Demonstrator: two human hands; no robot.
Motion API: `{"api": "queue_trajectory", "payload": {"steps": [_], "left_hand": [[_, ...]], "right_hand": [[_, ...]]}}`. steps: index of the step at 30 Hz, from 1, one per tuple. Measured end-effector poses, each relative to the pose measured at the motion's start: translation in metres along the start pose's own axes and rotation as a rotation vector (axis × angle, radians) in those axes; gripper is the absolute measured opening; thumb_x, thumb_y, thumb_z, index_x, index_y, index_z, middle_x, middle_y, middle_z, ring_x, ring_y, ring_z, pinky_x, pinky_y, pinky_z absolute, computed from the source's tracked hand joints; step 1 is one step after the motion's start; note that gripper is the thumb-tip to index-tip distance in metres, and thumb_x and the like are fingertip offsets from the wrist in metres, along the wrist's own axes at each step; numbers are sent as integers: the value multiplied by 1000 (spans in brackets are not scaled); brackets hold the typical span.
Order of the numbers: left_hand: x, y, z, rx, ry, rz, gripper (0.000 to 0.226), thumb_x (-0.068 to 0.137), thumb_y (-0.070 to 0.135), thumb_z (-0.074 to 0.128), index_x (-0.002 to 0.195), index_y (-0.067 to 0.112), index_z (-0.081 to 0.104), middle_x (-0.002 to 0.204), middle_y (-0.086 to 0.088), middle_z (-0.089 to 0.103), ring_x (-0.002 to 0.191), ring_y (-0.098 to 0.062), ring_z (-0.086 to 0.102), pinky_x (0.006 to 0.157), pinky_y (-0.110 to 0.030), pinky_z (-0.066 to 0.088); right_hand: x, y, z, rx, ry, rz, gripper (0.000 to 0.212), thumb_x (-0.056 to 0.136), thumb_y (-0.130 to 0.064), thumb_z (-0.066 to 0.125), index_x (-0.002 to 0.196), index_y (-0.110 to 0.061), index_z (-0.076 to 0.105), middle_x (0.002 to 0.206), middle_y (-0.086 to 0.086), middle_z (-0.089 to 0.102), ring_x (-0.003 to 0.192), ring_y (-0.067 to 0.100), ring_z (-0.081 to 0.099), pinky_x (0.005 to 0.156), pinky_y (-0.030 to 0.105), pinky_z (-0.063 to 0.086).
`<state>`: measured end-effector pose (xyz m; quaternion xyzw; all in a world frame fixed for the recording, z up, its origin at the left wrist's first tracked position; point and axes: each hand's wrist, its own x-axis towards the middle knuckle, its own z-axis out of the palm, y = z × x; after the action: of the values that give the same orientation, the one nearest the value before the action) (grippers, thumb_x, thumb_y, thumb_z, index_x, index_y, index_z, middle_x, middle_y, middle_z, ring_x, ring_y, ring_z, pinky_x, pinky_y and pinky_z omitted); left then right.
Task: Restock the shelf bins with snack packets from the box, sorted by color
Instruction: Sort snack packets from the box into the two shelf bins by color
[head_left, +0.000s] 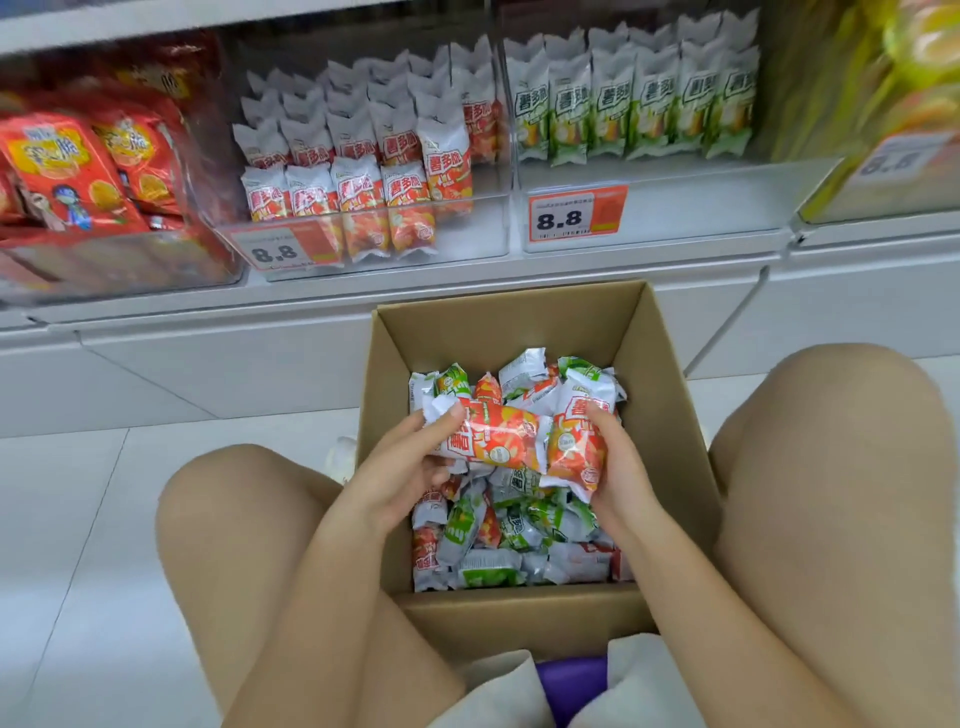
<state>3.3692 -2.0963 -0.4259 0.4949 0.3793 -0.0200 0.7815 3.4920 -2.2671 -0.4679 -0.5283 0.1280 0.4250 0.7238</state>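
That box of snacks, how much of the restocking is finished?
Both shelf bins already hold rows: the red bin and green bin. In hand: the left hand and right hand each grip a red packet. Left: the box still holds many mixed packets.

Left price tag: 8.8, on the red-packet bin's front.
Right price tag: 8.8, on the green-packet bin's front.
Packet fronts: Chinese characters, too blurred to read surely.

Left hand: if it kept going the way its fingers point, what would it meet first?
The left hand points up and right, so it would probably first meet the red packet held by the right hand, though depth is unclear.
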Motion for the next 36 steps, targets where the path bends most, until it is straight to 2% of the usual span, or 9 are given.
{"api": "queue_trajectory", "payload": {"steps": [3, 7, 12, 13, 18, 20, 23, 31, 36], "left_hand": [[-6, 0, 1, -112, 12, 43, 73, 61, 45, 86, 120, 9, 62, 91, -2, 68, 80, -12, 56, 67, -23, 43], [-10, 4, 3, -157, 30, 116, 37, 75, 40, 67, 105, 18, 66, 91, 1, 70, 90, -14, 60, 81, -27, 43], [-15, 22, 12, -185, -15, 145, 49, 83, 41, 62, 121, 9, 63, 117, -14, 67, 112, -29, 62, 100, -44, 45], [-17, 29, 15, -162, -24, 145, 51, 84, 41, 61, 120, 5, 63, 118, -17, 67, 113, -31, 62, 101, -46, 44], [-19, 71, 32, -42, -19, 304, 47, 82, 34, 68, 118, 3, 63, 109, -13, 71, 100, -23, 69, 79, -28, 55], [-18, 97, 36, -3, 86, 411, 51, 71, 31, 70, 114, 5, 62, 102, -8, 73, 89, -14, 70, 70, -18, 53], [-8, 145, 36, 115, 227, 586, 53, 59, 35, 73, 106, 18, 59, 102, -2, 70, 90, -13, 66, 77, -23, 51], [76, 237, 38, 403, 473, 880, 44, 75, 25, 81, 107, 24, 50, 98, 14, 58, 85, 2, 56, 66, -4, 44], [128, 250, 39, 328, 554, 913, 47, 77, 26, 80, 110, 15, 49, 98, 9, 57, 85, 0, 55, 68, -9, 45]], "right_hand": [[-15, 0, -2, 40, 7, -10, 21, 95, -24, 48, 106, -14, 64, 109, 12, 68, 99, 28, 63, 97, 46, 46], [-20, 0, -5, -38, -14, -6, 22, 93, -19, 52, 111, -10, 62, 106, 14, 67, 96, 29, 63, 99, 49, 45], [-19, -17, 8, -434, -103, -101, 88, 56, -59, 81, 132, -24, 54, 125, 2, 64, 111, 20, 63, 104, 46, 44], [-19, -26, 15, -484, -141, -124, 89, 57, -59, 81, 134, -24, 52, 126, 2, 63, 111, 18, 63, 102, 43, 46], [-15, -83, 58, -589, -208, -327, 33, 91, -13, 61, 123, -15, 52, 102, 3, 68, 81, 9, 68, 62, 13, 50], [-11, -110, 73, -601, -199, -422, 33, 92, -12, 60, 124, -14, 52, 98, 1, 68, 76, 6, 68, 61, 15, 50], [2, -153, 94, -621, -212, -506, 31, 92, -13, 60, 122, -17, 52, 91, -2, 67, 65, 0, 66, 60, 13, 51], [55, -221, 133, -608, -197, -672, 42, 88, -7, 62, 123, -22, 43, 110, -4, 58, 90, 3, 60, 71, 21, 50], [77, -230, 143, -630, -335, -934, 50, 74, 1, 69, 103, -35, 51, 92, -16, 61, 79, -3, 60, 70, 16, 50]]}}
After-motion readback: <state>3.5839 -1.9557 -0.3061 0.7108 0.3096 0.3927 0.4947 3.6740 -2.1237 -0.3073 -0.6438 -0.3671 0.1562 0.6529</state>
